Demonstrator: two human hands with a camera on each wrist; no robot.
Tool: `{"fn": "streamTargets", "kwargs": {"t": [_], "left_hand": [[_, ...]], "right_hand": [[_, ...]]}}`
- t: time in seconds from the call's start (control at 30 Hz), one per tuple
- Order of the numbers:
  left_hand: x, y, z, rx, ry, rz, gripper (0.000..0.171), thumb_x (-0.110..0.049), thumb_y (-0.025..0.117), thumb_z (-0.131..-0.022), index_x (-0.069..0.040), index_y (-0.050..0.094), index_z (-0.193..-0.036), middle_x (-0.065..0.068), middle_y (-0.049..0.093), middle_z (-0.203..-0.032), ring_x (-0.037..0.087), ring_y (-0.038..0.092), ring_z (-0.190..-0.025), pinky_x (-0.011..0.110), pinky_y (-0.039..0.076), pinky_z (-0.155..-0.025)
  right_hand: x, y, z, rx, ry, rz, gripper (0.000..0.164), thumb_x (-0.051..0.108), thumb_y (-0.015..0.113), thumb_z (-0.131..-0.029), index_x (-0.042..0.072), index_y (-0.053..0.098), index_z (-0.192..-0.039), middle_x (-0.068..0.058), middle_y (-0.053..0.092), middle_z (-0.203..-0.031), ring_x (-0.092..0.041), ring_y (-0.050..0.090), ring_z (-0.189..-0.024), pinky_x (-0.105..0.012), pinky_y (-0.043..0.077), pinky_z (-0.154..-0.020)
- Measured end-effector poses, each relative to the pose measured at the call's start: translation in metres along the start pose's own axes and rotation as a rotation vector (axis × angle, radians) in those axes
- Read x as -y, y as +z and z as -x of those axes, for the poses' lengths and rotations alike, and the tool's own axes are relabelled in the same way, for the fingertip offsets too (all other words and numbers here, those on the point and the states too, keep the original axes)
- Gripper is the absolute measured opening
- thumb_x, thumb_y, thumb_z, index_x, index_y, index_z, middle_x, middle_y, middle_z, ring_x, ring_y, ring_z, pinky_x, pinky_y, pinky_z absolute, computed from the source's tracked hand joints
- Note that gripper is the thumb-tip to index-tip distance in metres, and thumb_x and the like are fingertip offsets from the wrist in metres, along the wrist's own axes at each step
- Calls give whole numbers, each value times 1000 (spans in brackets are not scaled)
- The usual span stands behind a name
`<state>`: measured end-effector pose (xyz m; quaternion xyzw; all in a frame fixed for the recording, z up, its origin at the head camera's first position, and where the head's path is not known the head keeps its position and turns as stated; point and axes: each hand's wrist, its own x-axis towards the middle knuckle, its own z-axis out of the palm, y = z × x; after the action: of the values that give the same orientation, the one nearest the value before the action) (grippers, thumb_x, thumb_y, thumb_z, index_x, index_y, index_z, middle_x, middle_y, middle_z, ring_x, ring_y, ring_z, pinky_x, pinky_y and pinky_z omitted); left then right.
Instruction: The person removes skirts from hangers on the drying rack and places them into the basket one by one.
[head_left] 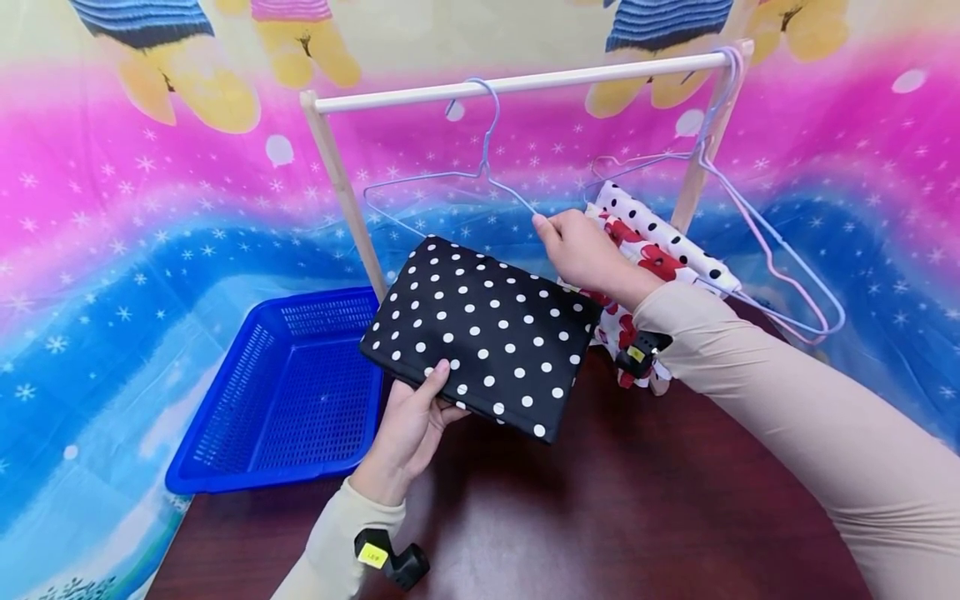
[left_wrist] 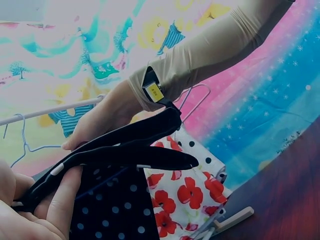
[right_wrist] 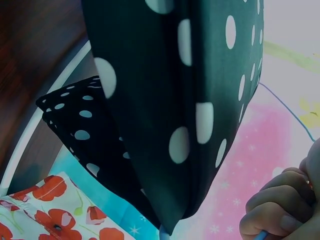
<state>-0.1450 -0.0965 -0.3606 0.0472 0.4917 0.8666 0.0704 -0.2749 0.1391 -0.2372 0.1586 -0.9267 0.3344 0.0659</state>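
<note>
A folded black cloth with white dots (head_left: pixel 480 333) hangs over the lower bar of a light-blue wire hanger (head_left: pixel 442 176). The hanger's hook sits over the wooden rack's top rail (head_left: pixel 570 81). With thumb on top and fingers beneath, my left hand (head_left: pixel 412 425) pinches the cloth's near lower edge; in the left wrist view its layers (left_wrist: pixel 130 145) part beyond the fingers. My right hand (head_left: pixel 585 250) grips the hanger's right shoulder, its fingers curled round the wire in the right wrist view (right_wrist: pixel 280 205). Part of the bar is hidden under the cloth.
A blue plastic basket (head_left: pixel 277 310) stands at the left on the dark wooden table (head_left: pixel 600 517). On the rack's right side, more hangers (head_left: pixel 780 242) carry a red-flowered cloth (head_left: pixel 618 321) and a white cloth with black dots (head_left: pixel 667 237). A printed curtain hangs behind.
</note>
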Motion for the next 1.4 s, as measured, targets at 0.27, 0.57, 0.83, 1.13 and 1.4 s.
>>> {"fn": "streamTargets", "kwargs": {"t": [0.27,0.57,0.83,1.13,1.4], "left_hand": [[0,-6,5,0,-27,-14,23,-14,39,-110,-16,43,-132,-7,77,-99,9,77,-83,28,63,-73],[-1,-9,8,28,-27,-23,21,-16,41,-110,-16,45,-131,-7,77,-100,10,77,-84,29,63,-74],[-2,-13,10,41,-24,-37,22,-18,41,-110,-17,43,-131,-7,76,-101,10,77,-83,28,63,-73],[-3,-16,14,42,-39,-52,21,-21,43,-109,-15,45,-129,-8,76,-100,9,77,-83,27,63,-73],[-2,-22,19,39,-47,-72,19,-21,44,-109,-14,48,-126,-8,77,-98,8,77,-82,26,62,-73]], "right_hand": [[2,1,0,18,7,1,53,36,38,-110,11,41,-63,0,37,-50,-18,39,-43,-28,31,-43],[1,-1,1,19,13,8,53,36,38,-110,11,41,-64,-1,37,-49,-19,41,-42,-27,32,-42],[1,-3,1,18,-1,25,54,36,37,-110,11,42,-63,-1,37,-50,-18,39,-42,-27,29,-42],[0,-4,-2,35,9,36,54,37,37,-110,10,43,-64,-1,37,-51,-18,39,-43,-27,31,-42],[0,-5,-1,45,6,32,54,38,37,-110,10,43,-64,-1,37,-51,-18,40,-43,-27,32,-42]]}}
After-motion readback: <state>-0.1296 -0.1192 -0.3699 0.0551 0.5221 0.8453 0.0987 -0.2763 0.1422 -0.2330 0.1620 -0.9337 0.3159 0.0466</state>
